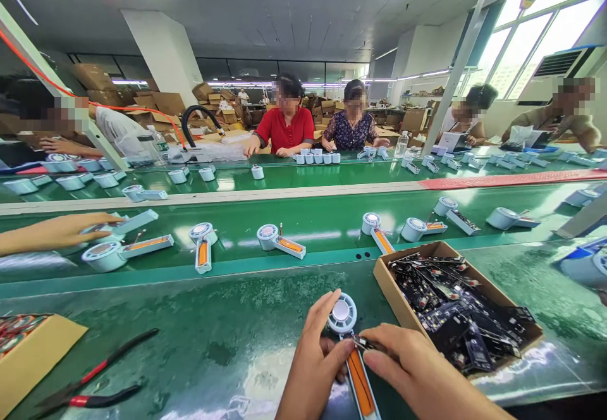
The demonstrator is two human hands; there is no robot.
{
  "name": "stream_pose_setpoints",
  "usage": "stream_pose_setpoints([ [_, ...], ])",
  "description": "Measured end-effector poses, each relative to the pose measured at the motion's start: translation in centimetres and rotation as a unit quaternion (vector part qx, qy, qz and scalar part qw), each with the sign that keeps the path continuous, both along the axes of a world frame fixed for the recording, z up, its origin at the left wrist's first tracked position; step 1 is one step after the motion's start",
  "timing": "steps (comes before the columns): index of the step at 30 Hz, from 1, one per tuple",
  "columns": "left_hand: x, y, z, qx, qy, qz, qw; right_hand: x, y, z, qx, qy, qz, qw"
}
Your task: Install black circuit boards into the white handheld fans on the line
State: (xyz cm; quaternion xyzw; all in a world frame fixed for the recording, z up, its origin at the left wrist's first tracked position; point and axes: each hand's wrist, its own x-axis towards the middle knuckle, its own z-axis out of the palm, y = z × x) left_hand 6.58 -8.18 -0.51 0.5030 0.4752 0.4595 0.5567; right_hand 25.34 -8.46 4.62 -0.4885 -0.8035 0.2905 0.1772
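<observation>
Hands grasp fan unit [348, 344] low on desk [190, 357]: left hand [313, 363] clenched around its stiff handle, right hand [417, 369] fingers pinching small circuit part [367, 344], likely light, fragile, best held by edges.

We count two hands at the near edge, the left hand [313, 369] and the right hand [417, 376], sharing one fan unit [348, 344]. One box [393, 287] of black boards, one pair of pliers [90, 376], and seven more units [279, 240] on the nearer belt. Four people sit opposite.
</observation>
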Motion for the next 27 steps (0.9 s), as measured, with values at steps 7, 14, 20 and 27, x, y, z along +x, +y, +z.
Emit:
stream_pose_setpoints([
  [7,-0.4,-0.3,-0.3,-0.010,-0.032,-0.034,0.999,-1.6,0.1,-2.0,-0.308,0.229,-0.085,0.920],
  [14,-0.5,-0.3,-0.7,-0.012,-0.040,-0.039,0.998,-1.3,-0.2,-3.4,-0.327,0.287,-0.119,0.892],
  [20,0.2,0.1,-1.2,0.040,0.087,0.038,0.995,-0.7,-0.1,-2.6,-0.335,0.273,-0.118,0.894],
  [27,0.8,0.2,-0.9,0.088,0.173,0.087,0.977,0.3,-0.3,-3.0,-0.019,0.079,-0.039,0.996],
])
